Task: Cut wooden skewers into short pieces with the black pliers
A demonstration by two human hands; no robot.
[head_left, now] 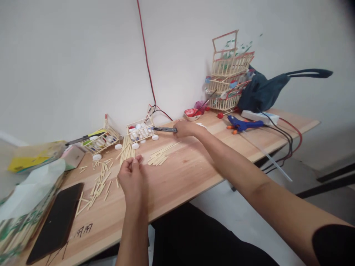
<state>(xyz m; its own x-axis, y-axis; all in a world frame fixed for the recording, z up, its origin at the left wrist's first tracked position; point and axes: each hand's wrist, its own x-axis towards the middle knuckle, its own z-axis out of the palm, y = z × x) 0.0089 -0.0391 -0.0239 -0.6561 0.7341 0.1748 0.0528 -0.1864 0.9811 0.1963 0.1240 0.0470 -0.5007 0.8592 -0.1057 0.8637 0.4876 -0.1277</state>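
Note:
My right hand (186, 129) is closed around a grey utility knife (165, 129), which points left toward a small stick-built cart (142, 130) filled with white caps and rolls. Lower and to the left, my left hand (131, 173) has its thumb and fingers pinched together; what they hold, if anything, is too small to make out. Just beyond its fingers lies a bundle of thin wooden sticks (126, 149). A second pile of sticks (159, 157) fans out between my hands. Short cut pieces (100, 184) are scattered left of my left hand.
Another stick cart (104, 142) stands at the left, near a black phone (57, 221) and stick packages (19, 231). Along the back are a bowl of red paint (192, 113) and stacked carts (227, 85). A blue glue gun (244, 123), power strip (260, 117) and dark bag (263, 92) lie right.

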